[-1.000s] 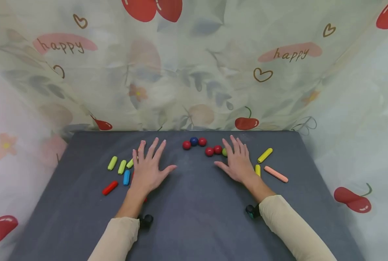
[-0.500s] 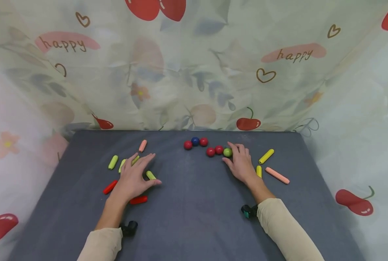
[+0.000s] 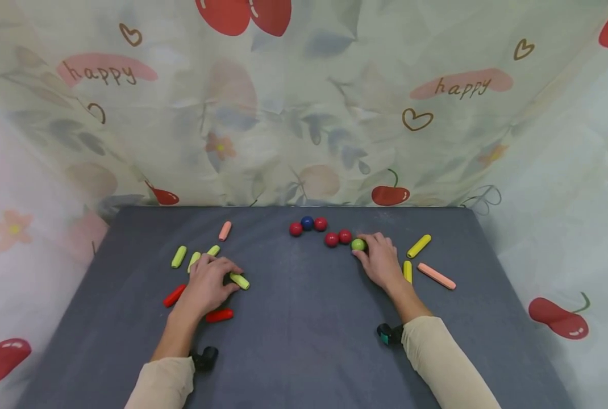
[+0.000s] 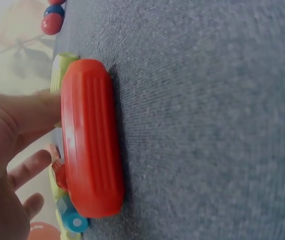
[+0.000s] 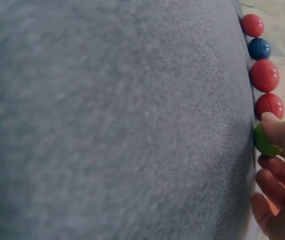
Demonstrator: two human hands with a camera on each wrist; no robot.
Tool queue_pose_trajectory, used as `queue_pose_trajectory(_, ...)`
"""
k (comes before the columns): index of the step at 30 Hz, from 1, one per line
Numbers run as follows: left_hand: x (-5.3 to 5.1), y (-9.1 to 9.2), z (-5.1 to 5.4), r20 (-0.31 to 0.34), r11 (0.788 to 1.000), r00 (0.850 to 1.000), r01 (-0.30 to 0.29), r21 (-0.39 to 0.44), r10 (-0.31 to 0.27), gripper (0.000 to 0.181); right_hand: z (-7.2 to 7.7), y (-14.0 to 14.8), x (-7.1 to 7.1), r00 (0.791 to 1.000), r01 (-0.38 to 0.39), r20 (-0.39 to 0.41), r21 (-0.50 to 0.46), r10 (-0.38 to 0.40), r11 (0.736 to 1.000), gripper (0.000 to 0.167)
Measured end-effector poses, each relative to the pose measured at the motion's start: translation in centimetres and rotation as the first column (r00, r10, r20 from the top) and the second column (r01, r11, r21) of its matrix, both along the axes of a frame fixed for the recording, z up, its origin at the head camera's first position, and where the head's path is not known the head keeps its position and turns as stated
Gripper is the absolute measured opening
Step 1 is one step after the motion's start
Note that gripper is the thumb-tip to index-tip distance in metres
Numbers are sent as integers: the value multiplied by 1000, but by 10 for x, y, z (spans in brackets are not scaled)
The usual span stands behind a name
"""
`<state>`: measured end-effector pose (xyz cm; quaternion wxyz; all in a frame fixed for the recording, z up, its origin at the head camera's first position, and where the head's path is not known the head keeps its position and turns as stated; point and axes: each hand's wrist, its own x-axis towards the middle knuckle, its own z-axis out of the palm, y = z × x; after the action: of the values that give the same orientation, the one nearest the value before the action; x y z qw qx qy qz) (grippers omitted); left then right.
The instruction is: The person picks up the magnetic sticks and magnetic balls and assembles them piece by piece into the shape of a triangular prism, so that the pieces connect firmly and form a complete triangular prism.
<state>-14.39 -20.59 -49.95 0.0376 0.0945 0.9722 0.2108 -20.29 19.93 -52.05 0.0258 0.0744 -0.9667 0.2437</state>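
Note:
My left hand (image 3: 209, 286) pinches a light green stick (image 3: 240, 281) between thumb and fingers, over the left group of sticks. In the left wrist view a large red stick (image 4: 91, 140) lies in front of that hand (image 4: 12, 130) and partly covers the green stick (image 4: 60, 70). A green ball (image 3: 358, 244) sits between the thumb and forefinger of my right hand (image 3: 383, 262), at the right end of a short row with two red balls. The right wrist view shows thumb and fingers on the green ball (image 5: 266, 141).
Red balls (image 3: 296, 229) and a blue ball (image 3: 307, 222) stand toward the table's back edge. Yellow sticks (image 3: 419, 246) and a long pink stick (image 3: 436, 276) lie right of the right hand. Left are green (image 3: 178, 257), red (image 3: 174, 295) and pink (image 3: 225, 231) sticks.
My left hand moved left and toward the near edge, then closed on the green stick. My right hand's fingers drew in around the green ball, which shifted slightly nearer.

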Motion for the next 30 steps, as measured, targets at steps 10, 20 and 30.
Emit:
queue_pose_trajectory(10,-5,8,6,9,999,1000,-7,44,7,18,-4,-1,23,998,-58,23,-76,59,995,45)
queue_pose_trajectory(20,-1,54,18,83,961,992,-111,253,92,19,-6,-15,42,996,-86,26,-138,91,987,43)
queue_pose_trajectory(30,2,111,2,91,940,994,-95,327,68,18,-8,-25,52,991,-113,45,-185,123,976,41)
